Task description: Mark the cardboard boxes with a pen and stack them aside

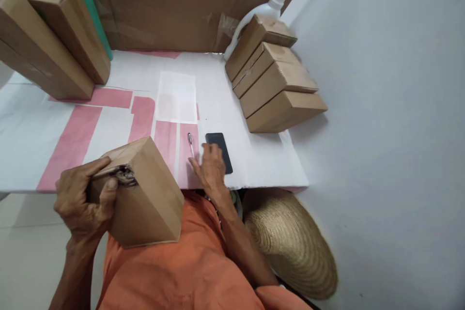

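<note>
My left hand grips a brown cardboard box by its left end, thumb on the near face and fingers over the top. The box is tilted above my lap at the table's front edge, and its upper corner looks torn and dark. My right hand is over the table with its fingers apart, nothing seen in it. Close by its thumb lies a pen. A black phone lies flat beside and partly behind the fingers; I cannot tell whether they touch it.
On the table, a white paper sheet lies beyond the pen. Several cardboard boxes stand at the right before a white jug. Two more boxes and a green-filled bottle are at the left. A straw hat hangs below the edge.
</note>
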Action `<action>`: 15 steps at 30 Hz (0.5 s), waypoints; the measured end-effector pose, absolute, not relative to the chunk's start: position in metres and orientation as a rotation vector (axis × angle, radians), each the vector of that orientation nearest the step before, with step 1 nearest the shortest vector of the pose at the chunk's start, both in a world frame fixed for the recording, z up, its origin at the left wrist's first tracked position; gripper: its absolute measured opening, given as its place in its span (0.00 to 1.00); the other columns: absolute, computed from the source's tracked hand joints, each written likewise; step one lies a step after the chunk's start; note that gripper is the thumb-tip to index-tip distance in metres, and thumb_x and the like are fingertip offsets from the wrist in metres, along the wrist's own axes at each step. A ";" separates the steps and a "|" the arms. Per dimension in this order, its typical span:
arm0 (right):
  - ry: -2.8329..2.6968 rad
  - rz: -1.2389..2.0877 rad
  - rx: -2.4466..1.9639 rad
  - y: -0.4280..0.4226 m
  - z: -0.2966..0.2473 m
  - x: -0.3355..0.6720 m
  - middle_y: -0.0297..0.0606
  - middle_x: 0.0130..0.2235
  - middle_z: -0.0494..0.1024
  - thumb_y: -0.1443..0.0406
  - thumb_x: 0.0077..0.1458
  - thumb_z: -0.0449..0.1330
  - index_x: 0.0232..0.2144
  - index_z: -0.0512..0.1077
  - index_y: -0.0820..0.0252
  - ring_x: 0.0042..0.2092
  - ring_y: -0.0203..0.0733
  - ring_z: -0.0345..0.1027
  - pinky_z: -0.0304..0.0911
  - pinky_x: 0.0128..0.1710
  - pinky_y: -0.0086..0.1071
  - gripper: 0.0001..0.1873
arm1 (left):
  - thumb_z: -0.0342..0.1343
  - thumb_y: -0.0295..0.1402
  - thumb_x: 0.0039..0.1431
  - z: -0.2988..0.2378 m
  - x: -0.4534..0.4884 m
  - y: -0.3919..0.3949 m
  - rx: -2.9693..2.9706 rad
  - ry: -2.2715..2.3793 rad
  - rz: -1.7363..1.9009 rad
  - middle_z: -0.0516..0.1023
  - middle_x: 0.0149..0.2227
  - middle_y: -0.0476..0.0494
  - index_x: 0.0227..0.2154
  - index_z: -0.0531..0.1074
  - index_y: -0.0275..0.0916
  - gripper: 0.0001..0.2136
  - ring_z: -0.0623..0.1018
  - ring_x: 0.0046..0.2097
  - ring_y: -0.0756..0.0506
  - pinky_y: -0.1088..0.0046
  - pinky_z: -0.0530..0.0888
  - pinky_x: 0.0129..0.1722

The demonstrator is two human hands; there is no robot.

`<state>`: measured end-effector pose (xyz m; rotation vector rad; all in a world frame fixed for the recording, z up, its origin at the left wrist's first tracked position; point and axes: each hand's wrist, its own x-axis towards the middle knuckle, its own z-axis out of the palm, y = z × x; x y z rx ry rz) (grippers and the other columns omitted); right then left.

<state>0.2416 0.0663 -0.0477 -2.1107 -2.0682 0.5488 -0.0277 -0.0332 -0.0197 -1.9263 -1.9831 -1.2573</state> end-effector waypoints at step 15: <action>-1.257 1.237 -1.848 0.071 -0.081 0.319 0.46 0.45 0.86 0.55 0.48 0.72 0.44 0.77 0.61 0.48 0.53 0.79 0.74 0.52 0.48 0.23 | 0.59 0.51 0.68 0.012 0.023 0.014 -2.256 -1.828 -0.740 0.83 0.49 0.31 0.57 0.72 0.38 0.25 0.79 0.48 0.28 0.50 0.68 0.49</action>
